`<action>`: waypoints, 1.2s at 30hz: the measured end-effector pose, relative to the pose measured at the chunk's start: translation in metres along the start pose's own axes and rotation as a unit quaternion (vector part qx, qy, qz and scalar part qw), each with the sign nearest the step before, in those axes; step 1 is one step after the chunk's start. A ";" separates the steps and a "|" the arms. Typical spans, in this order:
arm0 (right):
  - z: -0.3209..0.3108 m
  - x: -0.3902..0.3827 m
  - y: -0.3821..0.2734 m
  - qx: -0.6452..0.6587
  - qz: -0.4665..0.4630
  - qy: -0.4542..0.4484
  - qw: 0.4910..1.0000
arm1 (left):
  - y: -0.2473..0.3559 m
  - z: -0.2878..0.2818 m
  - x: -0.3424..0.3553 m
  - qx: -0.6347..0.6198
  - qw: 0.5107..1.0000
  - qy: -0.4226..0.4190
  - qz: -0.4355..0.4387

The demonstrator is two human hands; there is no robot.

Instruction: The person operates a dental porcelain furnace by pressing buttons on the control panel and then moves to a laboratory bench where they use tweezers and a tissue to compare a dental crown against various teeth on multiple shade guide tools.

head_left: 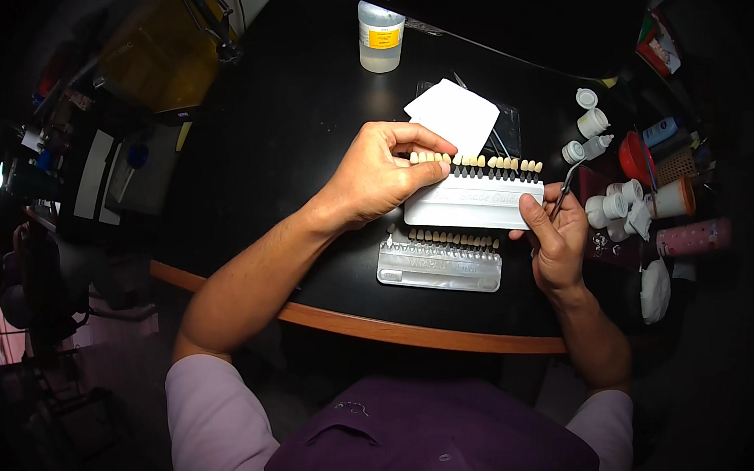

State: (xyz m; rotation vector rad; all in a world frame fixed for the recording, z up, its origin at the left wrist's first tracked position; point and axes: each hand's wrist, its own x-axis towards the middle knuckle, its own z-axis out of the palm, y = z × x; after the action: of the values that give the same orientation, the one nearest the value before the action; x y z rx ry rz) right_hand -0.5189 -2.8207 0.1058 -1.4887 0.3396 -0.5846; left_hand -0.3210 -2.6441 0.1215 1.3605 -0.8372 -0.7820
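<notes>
A white dental shade guide (478, 203) is held up above the table, with a row of tooth-shaped tabs in ivory to yellowish tones along its upper edge. My right hand (556, 239) grips its right end, thumb on the front. The left hand (382, 174) reaches across from the left, its thumb and forefinger closed at a tooth tab (447, 158) in the row; the fingers partly cover the neighbouring tabs. Nearer me on the black table lies a second, silvery shade guide (438, 271) with its own row of tooth tabs.
White square sheets (456, 112) lie behind my hands on a dark pad. A bottle with a yellow label (381, 37) stands at the back. Small white jars (593, 122), a red bowl (636, 158) and a pink cylinder (694, 237) crowd the right side. The wooden table edge (416, 336) runs before me.
</notes>
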 end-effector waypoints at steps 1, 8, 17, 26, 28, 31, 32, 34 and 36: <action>0.001 -0.001 0.000 0.001 0.002 0.001 1.000 | 0.000 0.000 0.000 -0.002 1.000 -0.001 -0.001; 0.000 -0.001 0.000 -0.002 -0.001 -0.005 1.000 | 0.001 0.000 -0.002 -0.012 1.000 -0.004 0.000; -0.001 0.001 -0.001 0.008 -0.004 -0.001 1.000 | 0.002 0.001 -0.001 -0.011 1.000 -0.002 0.012; -0.001 0.001 0.000 0.015 -0.005 0.002 1.000 | 0.004 -0.001 -0.002 -0.020 1.000 -0.009 -0.009; -0.002 0.000 0.000 0.011 -0.003 0.003 1.000 | 0.003 -0.001 -0.002 0.005 1.000 -0.005 -0.003; -0.001 0.000 -0.001 0.029 0.004 0.002 1.000 | 0.002 0.000 -0.002 0.000 1.000 -0.006 0.009; -0.001 0.000 -0.001 0.028 0.004 0.004 1.000 | 0.002 0.000 -0.002 0.000 1.000 -0.008 0.009; -0.002 0.000 -0.001 0.028 0.017 0.007 0.999 | 0.002 0.000 -0.002 -0.018 1.000 -0.008 -0.005; -0.002 -0.001 0.000 0.026 0.017 0.005 1.000 | 0.002 0.000 -0.002 -0.021 1.000 -0.012 -0.008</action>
State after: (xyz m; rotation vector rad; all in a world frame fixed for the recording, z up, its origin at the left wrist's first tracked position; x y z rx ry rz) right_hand -0.5204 -2.8219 0.1055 -1.4280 0.3541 -0.5691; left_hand -0.3218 -2.6426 0.1231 1.3247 -0.8258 -0.8245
